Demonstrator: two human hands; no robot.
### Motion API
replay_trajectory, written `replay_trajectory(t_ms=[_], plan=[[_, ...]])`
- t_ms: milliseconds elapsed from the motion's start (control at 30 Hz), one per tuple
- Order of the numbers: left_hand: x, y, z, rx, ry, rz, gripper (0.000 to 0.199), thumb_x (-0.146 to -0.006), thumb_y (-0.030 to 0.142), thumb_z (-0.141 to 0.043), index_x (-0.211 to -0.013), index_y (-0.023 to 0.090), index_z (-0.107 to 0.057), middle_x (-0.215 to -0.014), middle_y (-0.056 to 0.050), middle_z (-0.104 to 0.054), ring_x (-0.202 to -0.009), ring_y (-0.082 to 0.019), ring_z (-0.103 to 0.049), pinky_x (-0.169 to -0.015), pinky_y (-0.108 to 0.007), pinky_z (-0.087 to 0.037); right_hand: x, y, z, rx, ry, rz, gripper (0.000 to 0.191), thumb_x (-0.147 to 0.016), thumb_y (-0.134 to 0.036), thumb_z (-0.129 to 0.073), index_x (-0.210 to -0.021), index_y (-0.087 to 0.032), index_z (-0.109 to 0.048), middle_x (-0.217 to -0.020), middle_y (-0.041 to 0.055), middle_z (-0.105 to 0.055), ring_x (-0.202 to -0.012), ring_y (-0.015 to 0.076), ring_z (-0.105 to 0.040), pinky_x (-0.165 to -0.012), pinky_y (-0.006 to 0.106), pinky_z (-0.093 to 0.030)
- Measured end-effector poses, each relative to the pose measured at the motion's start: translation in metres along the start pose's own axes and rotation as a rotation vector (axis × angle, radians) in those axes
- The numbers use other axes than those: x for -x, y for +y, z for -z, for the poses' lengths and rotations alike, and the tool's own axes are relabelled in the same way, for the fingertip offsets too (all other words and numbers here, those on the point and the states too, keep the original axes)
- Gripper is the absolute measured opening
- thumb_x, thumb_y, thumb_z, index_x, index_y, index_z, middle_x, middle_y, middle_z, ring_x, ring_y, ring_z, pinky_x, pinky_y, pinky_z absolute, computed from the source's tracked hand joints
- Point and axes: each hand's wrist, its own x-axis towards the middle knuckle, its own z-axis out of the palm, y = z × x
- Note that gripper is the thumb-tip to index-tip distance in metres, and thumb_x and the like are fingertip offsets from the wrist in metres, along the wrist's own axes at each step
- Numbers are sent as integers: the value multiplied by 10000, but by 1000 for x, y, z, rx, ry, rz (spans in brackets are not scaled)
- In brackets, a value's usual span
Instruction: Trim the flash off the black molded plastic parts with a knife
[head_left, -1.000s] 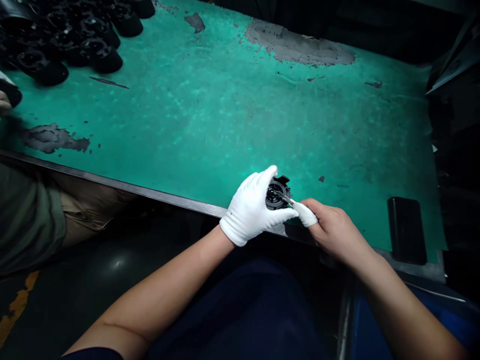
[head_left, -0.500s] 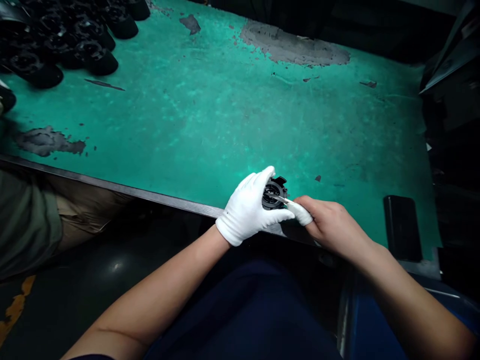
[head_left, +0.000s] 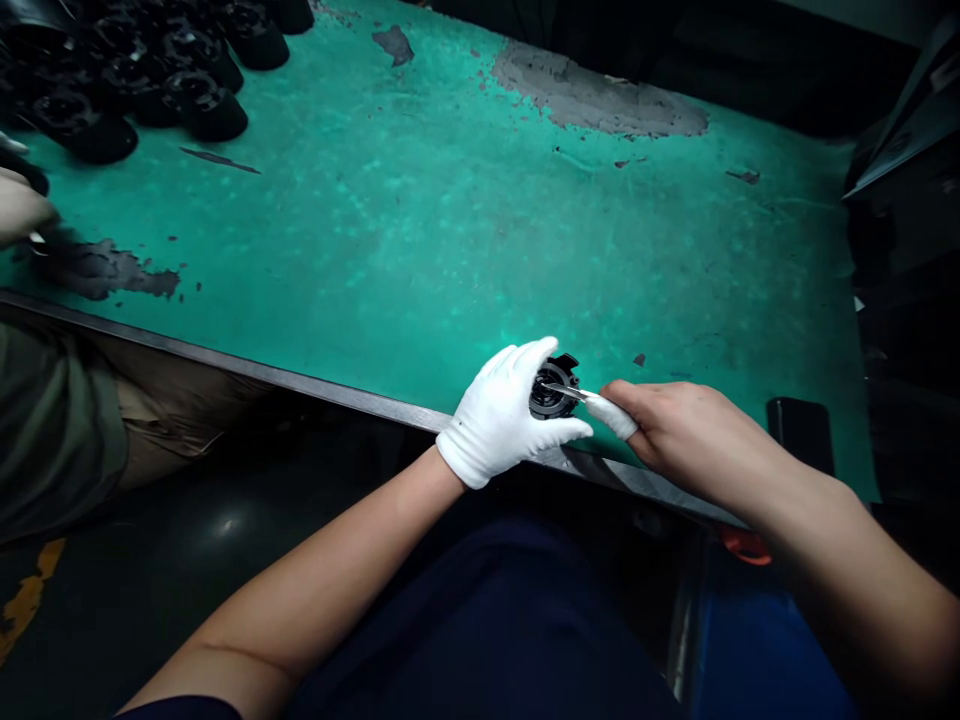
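Note:
In a white glove, my left hand (head_left: 499, 415) is wrapped around the left side of a round black plastic part (head_left: 556, 402) at the table's front edge. Ring shapes and a tab at the top show on the part; the glove hides its left side. My bare right hand (head_left: 660, 415) grips a knife (head_left: 566, 391) with a thin pointed metal blade and a white-wrapped handle. The blade lies over the part's middle, pointing left. Whether its tip touches the part I cannot tell.
Several black cylindrical parts (head_left: 214, 110) stand on the green table (head_left: 405, 230) at the far left. Another person's hand (head_left: 22, 207) is at the left edge. A dark flat rectangular object (head_left: 801, 430) lies on the right. Below the table are an orange object (head_left: 745, 545) and a blue surface (head_left: 772, 640).
My right hand has drawn slightly right and up with the knife, showing more blade. My left hand still holds the part. The other person's hand has come into view at left.

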Motion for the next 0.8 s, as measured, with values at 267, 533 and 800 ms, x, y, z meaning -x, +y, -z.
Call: replay_trajectory(t_ms=[267,533,800], plan=[[1,1,2,19,20,-49,808,-734,681,-780,-1317,169,-556,-1430,-205,-563,-1371,-334,-526,-1159,-527,-436,14,13,-16,-187,233,-30,206,-962,-313,-487,-1063,-270,-661,-810,13,-732,-691,216,-675,-588,299,-405],[3,7,4,126,57,-30,443,-782,502,-819,-687,207,-504,-1419,-211,-549,-1355,-309,-544,-1034,-473,-546,29,24,-37,-396,412,-90,237,-993,-339,-500,-1131,-240,-666,-871,29,-758,-705,188,-708,-615,275,-505],[1,8,-1,2,74,3,872,-776,575,-799,-1448,163,-427,-1513,-201,-493,-1432,-319,-468,-1192,-498,-421,17,25,-34,-449,420,-12,321,-1014,-336,-480,-1251,-268,-687,-1258,41,-740,-1132,235,-703,-944,359,-558]])
